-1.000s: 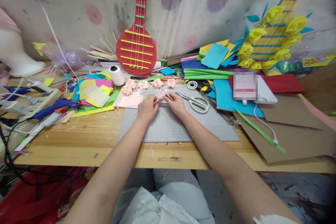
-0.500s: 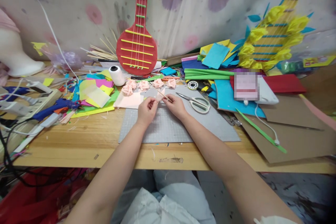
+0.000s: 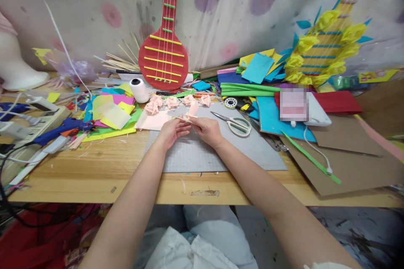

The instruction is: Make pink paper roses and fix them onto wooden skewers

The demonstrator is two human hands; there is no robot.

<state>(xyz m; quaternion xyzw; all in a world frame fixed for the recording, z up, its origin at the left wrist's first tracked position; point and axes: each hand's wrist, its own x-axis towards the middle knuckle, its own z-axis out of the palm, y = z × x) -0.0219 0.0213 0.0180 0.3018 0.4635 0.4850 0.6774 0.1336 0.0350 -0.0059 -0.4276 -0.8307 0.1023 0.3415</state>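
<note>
Head cam – looks fwd/down, close over wooden table (image 3: pixel 104 168).

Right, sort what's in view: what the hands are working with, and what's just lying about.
In hand:
left hand
right hand
thin wooden stick
pink paper piece

Lying about:
scissors
white thread spool
blue glue gun
pink paper flowers
red paper guitar

Four pink paper roses (image 3: pixel 178 102); one pair of scissors (image 3: pixel 235 123); one thread spool (image 3: pixel 139 90); two hands.

A wooden tabletop (image 3: pixel 104 168) carries a grey cutting mat (image 3: pixel 208 155). Brown cardboard (image 3: pixel 356 164) lies right, coloured paper (image 3: pixel 110 113) left.
</note>
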